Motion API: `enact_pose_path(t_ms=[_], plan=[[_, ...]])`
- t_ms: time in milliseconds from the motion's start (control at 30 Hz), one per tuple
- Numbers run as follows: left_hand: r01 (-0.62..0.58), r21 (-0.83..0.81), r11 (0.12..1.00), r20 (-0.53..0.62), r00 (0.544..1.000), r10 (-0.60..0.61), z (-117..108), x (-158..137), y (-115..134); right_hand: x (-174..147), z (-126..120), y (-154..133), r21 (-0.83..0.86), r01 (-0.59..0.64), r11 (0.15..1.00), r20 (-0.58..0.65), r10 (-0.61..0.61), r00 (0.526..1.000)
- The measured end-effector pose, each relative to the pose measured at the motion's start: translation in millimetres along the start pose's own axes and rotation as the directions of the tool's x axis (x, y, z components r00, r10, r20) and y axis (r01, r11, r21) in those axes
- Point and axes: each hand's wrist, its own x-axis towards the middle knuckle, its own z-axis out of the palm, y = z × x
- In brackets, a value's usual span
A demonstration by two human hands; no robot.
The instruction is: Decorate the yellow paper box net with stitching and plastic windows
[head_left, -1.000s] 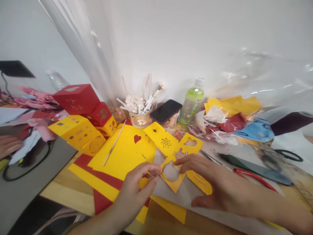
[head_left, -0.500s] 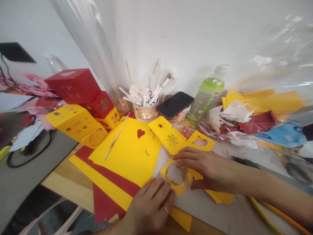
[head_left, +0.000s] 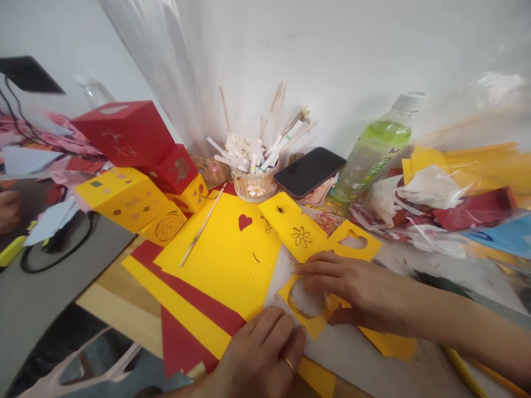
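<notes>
Right hand flat, fingers spread, pressing yellow cutout card onto counter, near centre. Left hand loosely open, fingertips at card's near-left edge, holding nothing.

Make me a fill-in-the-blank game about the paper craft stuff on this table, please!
1. The shape cut out of the big yellow paper sheet is a red ____.
2. The drink in the clear plastic bottle is ____ in colour.
3. The black phone lies with its screen facing ____.
4. The right hand presses on a small yellow card with a round hole, while the left hand wears a ____ on one finger.

Missing words: heart; green; up; ring
</notes>
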Motion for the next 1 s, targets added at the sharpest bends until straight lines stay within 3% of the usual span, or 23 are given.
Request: enact_pose_path(t_ms=[367, 833, 1000], plan=[[0.007, 0.008, 1.0, -0.018, 1.0, -0.007, -2.7, 0.5, -1.2, 2.0, -2.1, 1.2, 0.035, -0.004, 0.999, 0.006, 0.004, 1.0], [0.0, -0.041, 0.999, 0.063, 0.998, 0.003, -4.9, -2.0, -1.7, 7.1, -4.8, -1.7, 0.076, 0.042, 0.996, 0.0, -0.042, 0.999], [0.08, -0.039, 0.996, 0.044, 0.996, -0.079, -0.6, -3.1, 0.8, 8.4, -2.8, 0.6, 0.066, 0.064, 0.996, 0.009, -0.065, 0.998]])
